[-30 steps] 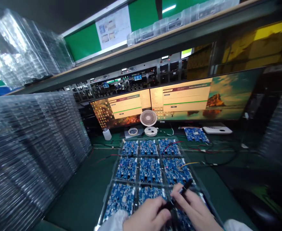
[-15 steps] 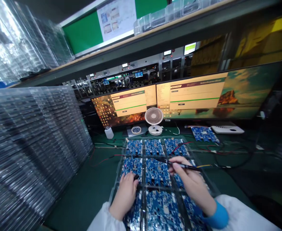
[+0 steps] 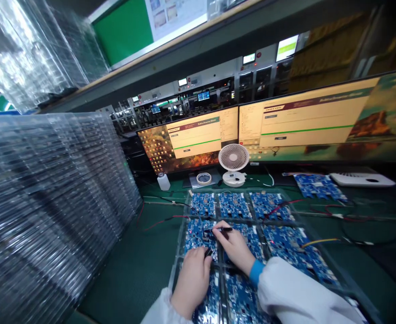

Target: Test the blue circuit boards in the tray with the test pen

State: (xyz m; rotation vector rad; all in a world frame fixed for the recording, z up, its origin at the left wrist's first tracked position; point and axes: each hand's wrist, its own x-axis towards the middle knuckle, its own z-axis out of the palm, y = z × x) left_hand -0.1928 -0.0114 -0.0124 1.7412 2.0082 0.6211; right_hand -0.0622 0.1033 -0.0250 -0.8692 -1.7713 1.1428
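At lower centre of frame, right hand pinching black pen-like tool over blue board in tray; left hand gripping black piece. Likely close work; next move wants steady tip.

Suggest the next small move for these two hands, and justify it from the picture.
Perhaps steady the right hand and gently guide its dark, pen-like tool onto the middle-row left board. The tool's far end is over that board, contact unclear, while the left hand grips a small black object by its near edge.
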